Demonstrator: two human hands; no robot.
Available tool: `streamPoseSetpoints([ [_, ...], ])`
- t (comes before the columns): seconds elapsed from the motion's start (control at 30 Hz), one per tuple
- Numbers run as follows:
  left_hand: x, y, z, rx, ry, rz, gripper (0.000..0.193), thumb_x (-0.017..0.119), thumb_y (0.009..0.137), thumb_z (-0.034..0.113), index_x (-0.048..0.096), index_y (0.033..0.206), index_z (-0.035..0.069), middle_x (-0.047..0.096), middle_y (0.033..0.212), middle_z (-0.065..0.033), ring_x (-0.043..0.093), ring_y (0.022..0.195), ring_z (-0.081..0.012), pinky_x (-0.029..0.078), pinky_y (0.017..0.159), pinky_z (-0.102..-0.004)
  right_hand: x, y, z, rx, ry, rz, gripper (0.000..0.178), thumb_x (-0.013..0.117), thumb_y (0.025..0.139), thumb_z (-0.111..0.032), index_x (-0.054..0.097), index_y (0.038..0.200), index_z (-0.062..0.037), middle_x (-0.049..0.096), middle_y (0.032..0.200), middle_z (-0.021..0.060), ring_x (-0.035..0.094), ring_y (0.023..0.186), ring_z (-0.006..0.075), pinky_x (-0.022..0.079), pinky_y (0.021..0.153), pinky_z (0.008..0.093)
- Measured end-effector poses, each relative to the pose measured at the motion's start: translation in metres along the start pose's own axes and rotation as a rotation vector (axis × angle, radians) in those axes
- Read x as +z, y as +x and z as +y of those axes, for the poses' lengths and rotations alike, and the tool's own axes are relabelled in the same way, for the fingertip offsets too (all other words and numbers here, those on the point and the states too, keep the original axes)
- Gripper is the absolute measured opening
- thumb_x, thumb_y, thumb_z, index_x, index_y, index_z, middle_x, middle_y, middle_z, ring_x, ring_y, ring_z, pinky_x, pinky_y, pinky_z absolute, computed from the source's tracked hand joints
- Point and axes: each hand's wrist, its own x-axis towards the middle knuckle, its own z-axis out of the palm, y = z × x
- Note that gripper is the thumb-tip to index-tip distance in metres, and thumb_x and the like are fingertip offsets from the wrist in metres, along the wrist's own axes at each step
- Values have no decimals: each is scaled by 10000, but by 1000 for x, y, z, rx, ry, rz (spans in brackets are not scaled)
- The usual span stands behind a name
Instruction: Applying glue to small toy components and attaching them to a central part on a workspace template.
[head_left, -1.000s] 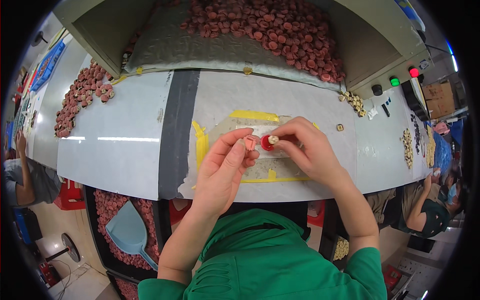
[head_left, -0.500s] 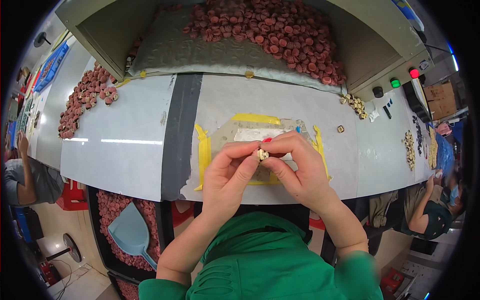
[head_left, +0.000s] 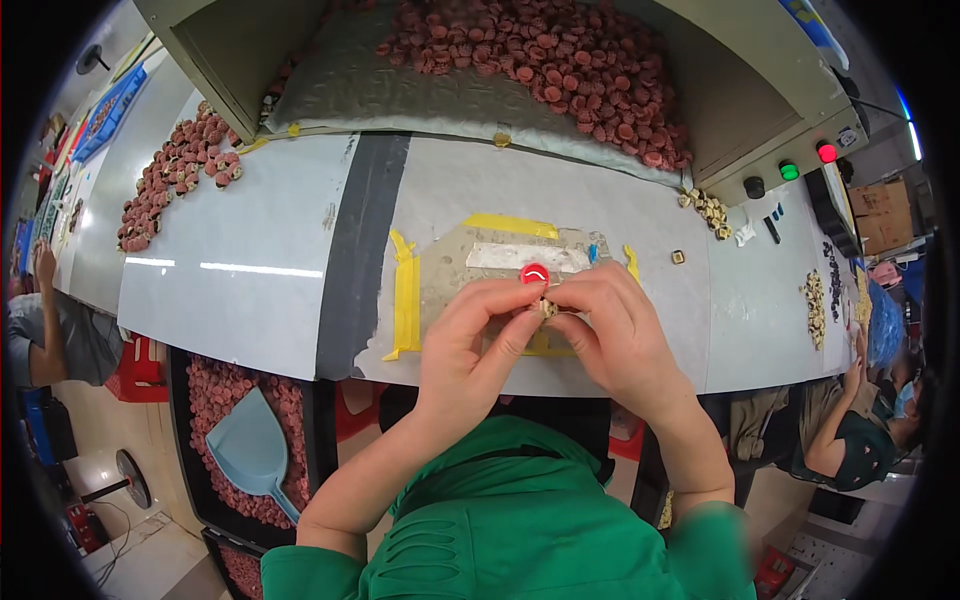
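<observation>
My left hand [head_left: 470,340] and my right hand [head_left: 622,342] meet over the taped part of the bench. Thumb and fingertips of both pinch one small cream-coloured piece [head_left: 547,308]. Fingers cover most of it, so its full shape is hidden. Just beyond the fingertips is a round red disc [head_left: 535,273] with a white curved mark. Under the hands lies a worn grey patch [head_left: 455,257] framed with yellow tape [head_left: 407,305], with a white strip [head_left: 500,258] across it.
Ahead, a metal housing [head_left: 730,150] holds a heap of pink cup-shaped pieces [head_left: 600,85]. Pink-and-cream pieces [head_left: 165,190] lie left; small cream blocks [head_left: 712,212] lie right. Below left, a blue dustpan [head_left: 250,445] rests in a bin of pink pieces. People sit at both sides.
Both hands have shifted slightly right in the picture, still pinching the small piece, which looks turned. The red disc shows more fully now. The whole view has shifted a little.
</observation>
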Motion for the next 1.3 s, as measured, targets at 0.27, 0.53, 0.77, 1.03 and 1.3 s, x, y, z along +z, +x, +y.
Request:
streamPoseSetpoints([
  [0.27, -7, 9, 9, -303, -245, -101, 260, 557, 928, 61, 540, 1180, -1, 578, 1126, -56, 559, 1001, -104, 460, 871, -248, -11, 5, 3, 27, 28, -116, 263, 677, 765, -19, 536, 987, -24, 583, 892, 113, 563, 802, 276, 473, 697, 362],
  [0.53, -12, 11, 11, -338, -339, -77, 248, 579, 923, 96, 553, 1150, -2, 595, 1080, -46, 564, 973, -87, 468, 843, -236, -12, 9, -8, 272, 172, -187, 254, 670, 786, -18, 540, 1004, -17, 590, 908, 109, 570, 785, 259, 474, 699, 340],
  [0.77, -14, 7, 10, -340, -311, -26, 189, 583, 922, 109, 583, 1068, -11, 617, 992, -39, 585, 907, -87, 475, 816, -230, -8, 16, -11, 33, -14, -131, 328, 758, 709, -78, 565, 971, -36, 591, 916, 94, 568, 807, 249, 474, 699, 340],
  [1.03, -12, 4, 17, -297, -339, -83, 472, 523, 956, 126, 298, 1361, 38, 616, 1008, -92, 590, 912, -116, 471, 817, -248, -3, 8, -2, 55, 277, -143, 305, 752, 734, -165, 635, 1000, -75, 569, 963, 59, 531, 923, 233, 445, 806, 321],
  [1.3, -11, 19, 37, -473, -121, -429, 630, 622, 902, 224, 267, 1387, 30, 606, 1002, -84, 567, 860, -106, 450, 787, -240, -23, -2, -5, -61, 178, -168, 283, 746, 735, -173, 634, 976, -76, 568, 941, 54, 533, 860, 235, 440, 758, 345],
])
